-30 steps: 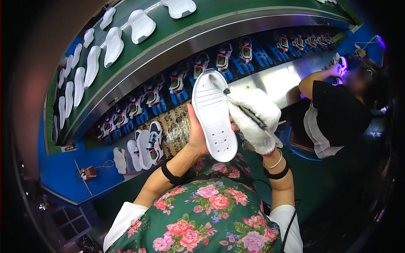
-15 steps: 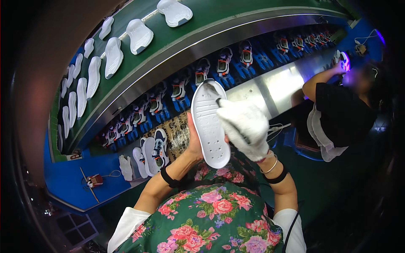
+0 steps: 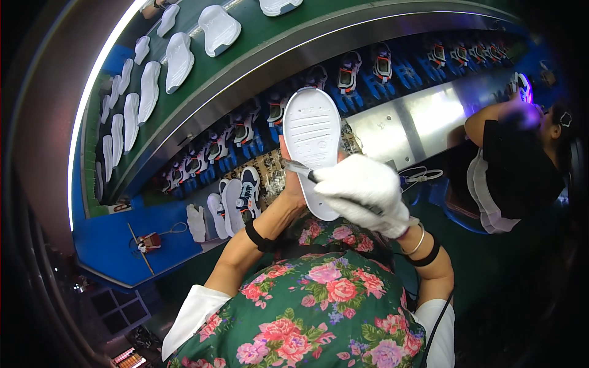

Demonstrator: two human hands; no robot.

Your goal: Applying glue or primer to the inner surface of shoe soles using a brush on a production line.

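Observation:
A white shoe sole (image 3: 311, 132) is held upright in front of me, its inner face with ridges and small holes turned my way. My left hand (image 3: 296, 184), bare, grips it from behind at its left edge; most of the fingers are hidden behind the sole. In a white knit glove, my right hand (image 3: 362, 190) is closed round a brush (image 3: 300, 168). The grey bristles reach across the lower middle of the sole toward its left edge. The brush handle is mostly hidden by the glove.
Behind the sole, a conveyor carries several shoes (image 3: 350, 70) on blue holders. Above it, white soles (image 3: 178, 61) lie on a green shelf (image 3: 257, 43). A blue table (image 3: 110, 245) at left holds a small red-brown container (image 3: 149, 243). A co-worker (image 3: 515, 159) sits at right.
My right hand has brought the brush from the sole's top end down and left across its lower middle. The sole has moved slightly up and stands straighter. The whole view has shifted.

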